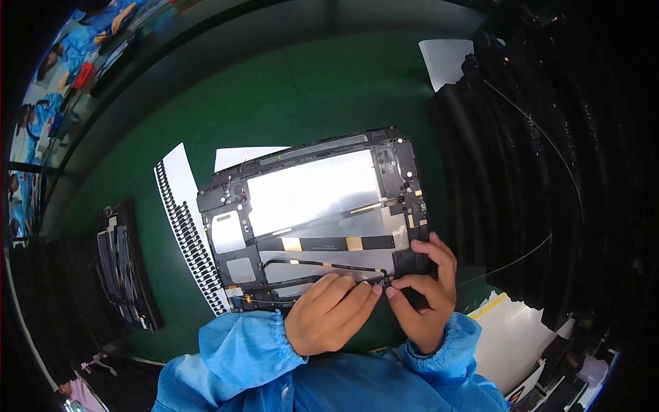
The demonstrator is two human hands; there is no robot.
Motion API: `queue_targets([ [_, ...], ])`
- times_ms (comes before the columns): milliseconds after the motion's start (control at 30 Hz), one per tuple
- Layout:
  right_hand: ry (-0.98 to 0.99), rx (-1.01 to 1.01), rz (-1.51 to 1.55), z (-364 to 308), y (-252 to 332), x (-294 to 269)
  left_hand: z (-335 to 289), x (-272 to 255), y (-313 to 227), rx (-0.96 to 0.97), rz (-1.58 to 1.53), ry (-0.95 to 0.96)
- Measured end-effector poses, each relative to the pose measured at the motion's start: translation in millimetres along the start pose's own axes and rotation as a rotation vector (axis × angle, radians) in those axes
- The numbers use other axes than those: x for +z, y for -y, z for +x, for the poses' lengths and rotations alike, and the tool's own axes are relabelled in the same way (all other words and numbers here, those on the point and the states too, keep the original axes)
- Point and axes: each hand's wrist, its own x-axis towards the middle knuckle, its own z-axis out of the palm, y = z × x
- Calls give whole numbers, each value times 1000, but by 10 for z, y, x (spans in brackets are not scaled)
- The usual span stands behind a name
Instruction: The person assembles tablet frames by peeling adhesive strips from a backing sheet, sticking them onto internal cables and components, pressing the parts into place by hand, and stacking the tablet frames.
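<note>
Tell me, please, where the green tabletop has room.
Widest: beyond the silver-faced rectangular device, left of the black stacked panels. Narrower: left of the white black-tabbed sheet. Crowded: far right; around left hand and right hand.

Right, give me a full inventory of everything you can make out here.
Rectangular device panel with metal plates: one, black and silver, centre
Sheet bearing dark strips: one, white, left of the panel
Plain sheet: one, white, behind the panel
Another sheet: one, white, upper right
Flat frame-like piece: one, black, left
Piled pieces: uncountable, black, right
Thin wire: at least one, pale, over that pile
Yellow-edged sheet: one, white, lower right
Tabletop: one, green, beneath
Co-workers: several, blue clothing, upper left
Left hand, right hand: two, bare, panel's near right corner
Sleeves: two, blue, lower edge
</note>
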Motion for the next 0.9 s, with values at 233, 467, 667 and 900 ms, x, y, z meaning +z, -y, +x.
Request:
queue_targets([
  [233,-71,-12,16,19,6,55,-4,35,4,74,46,-17],
  [467,-165,-93,8,-12,6,140,-58,6,-24,112,107,-46],
  [667,-228,91,393,-95,-176,30,-347,-547,-252,-167,87,-225],
  [900,-163,150,90,-23,-156,104,-903,-569,149,-1062,-524,-537],
])
